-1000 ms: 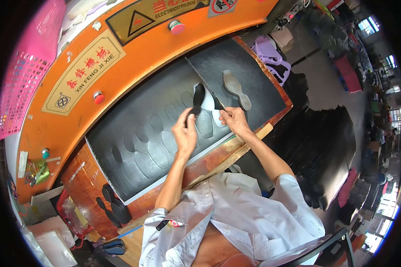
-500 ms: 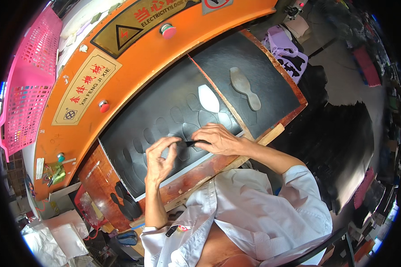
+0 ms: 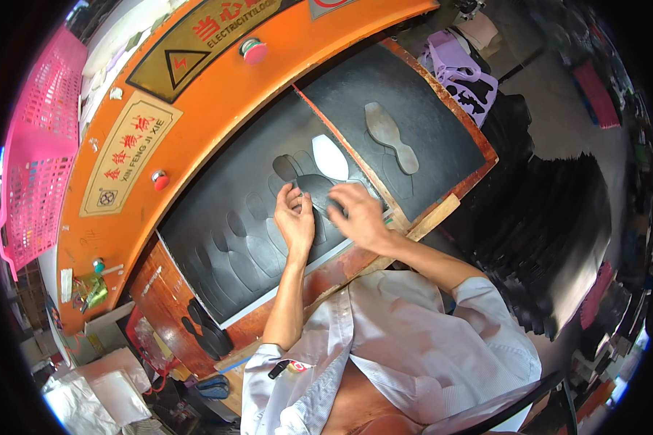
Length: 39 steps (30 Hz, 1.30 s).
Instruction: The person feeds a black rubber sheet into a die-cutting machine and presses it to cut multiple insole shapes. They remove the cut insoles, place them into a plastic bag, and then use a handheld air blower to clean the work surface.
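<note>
Bench (image 3: 159, 301) of worn reddish-brown wood carries two black sheets, the larger left sheet (image 3: 214, 206) and the right sheet (image 3: 442, 141), with a narrow reddish strip between them. Sole-shaped outlines run in a row across the left sheet. Near its right edge shows a bright white patch (image 3: 330, 157).

Dark sole-shaped piece (image 3: 318, 186) is located over the left sheet, just below the white patch and between the hands. Left hand (image 3: 295, 223) has its fingertips at the lower edge of this piece, thumb and fingers bent; whether the grip is clenched on it cannot be told. Right hand (image 3: 363, 217) is blurred, near the piece's right side; fingers are parted and the grip is released.

Grey sole-shaped form (image 3: 392, 138) lies on the right sheet, apart from both hands. Black sole pieces (image 3: 209, 333) lie together at the bench's left end. Orange machine (image 3: 218, 94) with red buttons stands along the far side; a pink basket (image 3: 40, 167) is at far left.
</note>
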Each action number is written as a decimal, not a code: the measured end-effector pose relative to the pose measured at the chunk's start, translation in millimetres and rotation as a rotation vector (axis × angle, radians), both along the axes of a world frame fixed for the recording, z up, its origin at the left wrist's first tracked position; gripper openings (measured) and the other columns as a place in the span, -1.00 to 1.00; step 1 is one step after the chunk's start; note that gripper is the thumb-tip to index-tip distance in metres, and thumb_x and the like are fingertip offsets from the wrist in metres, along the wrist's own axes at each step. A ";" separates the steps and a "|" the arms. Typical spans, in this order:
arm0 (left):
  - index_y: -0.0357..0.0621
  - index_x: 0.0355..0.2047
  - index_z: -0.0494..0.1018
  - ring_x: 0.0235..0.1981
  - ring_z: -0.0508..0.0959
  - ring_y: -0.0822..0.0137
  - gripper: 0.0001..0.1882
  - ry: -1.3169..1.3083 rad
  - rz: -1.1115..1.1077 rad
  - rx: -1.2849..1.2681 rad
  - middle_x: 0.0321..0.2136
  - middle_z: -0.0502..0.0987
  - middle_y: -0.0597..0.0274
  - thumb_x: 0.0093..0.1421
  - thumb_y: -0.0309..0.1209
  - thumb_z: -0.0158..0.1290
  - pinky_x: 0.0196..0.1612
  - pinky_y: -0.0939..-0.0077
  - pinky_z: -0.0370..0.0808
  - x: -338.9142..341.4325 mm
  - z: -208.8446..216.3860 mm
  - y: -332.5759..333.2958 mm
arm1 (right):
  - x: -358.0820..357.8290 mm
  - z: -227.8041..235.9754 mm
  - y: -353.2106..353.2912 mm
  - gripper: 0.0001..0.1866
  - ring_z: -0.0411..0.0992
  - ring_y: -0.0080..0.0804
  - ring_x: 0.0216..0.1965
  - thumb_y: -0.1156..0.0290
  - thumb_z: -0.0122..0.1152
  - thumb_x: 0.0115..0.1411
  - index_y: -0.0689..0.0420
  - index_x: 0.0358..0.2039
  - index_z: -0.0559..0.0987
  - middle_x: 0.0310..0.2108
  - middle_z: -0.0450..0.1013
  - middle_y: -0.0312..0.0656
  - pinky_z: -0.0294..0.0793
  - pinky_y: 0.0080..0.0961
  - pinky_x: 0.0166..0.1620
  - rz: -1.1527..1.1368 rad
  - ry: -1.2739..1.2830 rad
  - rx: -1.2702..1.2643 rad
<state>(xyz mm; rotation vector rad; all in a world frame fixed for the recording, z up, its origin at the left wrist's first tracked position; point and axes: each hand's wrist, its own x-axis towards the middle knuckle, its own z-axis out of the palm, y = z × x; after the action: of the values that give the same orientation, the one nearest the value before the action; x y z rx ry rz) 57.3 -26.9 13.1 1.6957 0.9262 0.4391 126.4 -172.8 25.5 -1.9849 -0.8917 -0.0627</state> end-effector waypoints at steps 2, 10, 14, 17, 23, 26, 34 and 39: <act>-0.48 0.11 0.46 -0.32 0.68 0.34 -0.57 0.015 0.025 0.103 -0.17 0.68 -0.03 0.26 -0.55 0.20 -0.17 0.40 0.62 4.5 -2.3 0.7 | 17.4 -3.0 -19.1 -0.68 0.63 -0.17 -0.15 0.37 0.38 0.19 0.31 -0.11 0.62 -0.11 0.61 0.02 0.63 -0.30 -0.11 -0.100 0.494 0.043; -0.45 -0.04 0.57 -0.45 0.67 0.30 -0.68 0.105 -0.139 0.149 -0.35 0.70 0.00 0.21 -0.53 0.18 -0.18 0.35 0.59 4.2 13.5 10.4 | 58.3 17.2 -12.9 -0.62 0.62 -0.46 -0.49 0.33 0.32 0.27 0.48 -0.14 0.61 -0.36 0.60 -0.01 0.48 -0.63 -0.61 0.027 1.155 -0.232; -0.45 0.10 0.50 -0.22 0.64 0.07 -0.51 0.148 -0.265 0.395 -0.09 0.60 -0.15 0.15 -0.50 0.23 -0.07 0.20 0.55 0.9 21.0 5.7 | 68.5 17.1 1.4 -0.62 0.60 -0.51 -0.54 0.35 0.33 0.27 0.47 -0.11 0.61 -0.39 0.61 -0.06 0.43 -0.66 -0.64 0.141 1.308 -0.306; -0.38 0.22 0.35 0.02 0.56 -0.04 -0.40 0.027 -0.257 0.509 0.12 0.45 -0.20 0.19 -0.45 0.23 0.04 0.19 0.57 -8.3 20.6 -18.8 | 68.2 13.6 -2.6 -0.62 0.64 -0.47 -0.45 0.36 0.34 0.26 0.47 -0.09 0.61 -0.33 0.61 -0.03 0.45 -0.67 -0.61 0.084 1.262 -0.308; -0.55 0.32 0.19 0.34 0.24 -0.29 -0.24 0.089 -0.325 0.482 0.32 0.25 -0.40 0.25 -0.32 0.18 0.41 -0.03 0.18 -16.4 16.2 -57.8 | 67.9 12.8 -12.0 -0.61 0.65 -0.43 -0.38 0.33 0.32 0.30 0.44 -0.07 0.57 -0.28 0.59 -0.06 0.38 -0.68 -0.61 0.235 1.270 -0.169; -0.56 0.32 0.18 0.34 0.22 -0.31 -0.23 0.098 -0.290 0.462 0.33 0.23 -0.43 0.26 -0.28 0.19 0.41 -0.06 0.17 -9.6 17.4 -60.7 | 75.0 5.8 -6.3 -0.61 0.53 -0.62 -0.48 0.24 0.25 0.37 0.35 -0.03 0.54 -0.35 0.55 -0.14 0.25 -0.68 -0.61 0.215 1.539 -0.029; -0.53 0.25 0.34 0.24 0.40 -0.20 -0.43 0.048 -0.080 0.242 0.23 0.41 -0.35 0.41 -0.28 0.05 0.34 0.08 0.28 -15.8 10.3 -27.2 | 50.5 -4.7 -5.7 -0.63 0.49 -0.58 -0.44 0.22 0.18 0.42 0.36 -0.07 0.56 -0.21 0.60 -0.18 0.43 -0.53 -0.43 0.312 1.017 -0.187; -0.45 0.20 0.43 0.01 0.62 0.27 -0.52 -0.315 0.100 -0.156 -0.01 0.62 0.02 0.55 -0.23 -0.13 -0.03 0.37 0.67 -61.2 38.4 5.8 | 35.6 17.8 -34.9 -0.59 0.62 -0.37 -0.29 0.37 0.29 0.26 0.46 -0.02 0.54 -0.26 0.63 0.05 0.56 -0.36 -0.25 0.049 0.261 -0.197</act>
<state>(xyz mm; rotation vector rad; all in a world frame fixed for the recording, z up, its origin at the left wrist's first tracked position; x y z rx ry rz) -3.8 -21.1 51.5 1.3944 0.7936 0.6628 162.1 -207.8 43.3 -2.0917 -0.7990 0.3166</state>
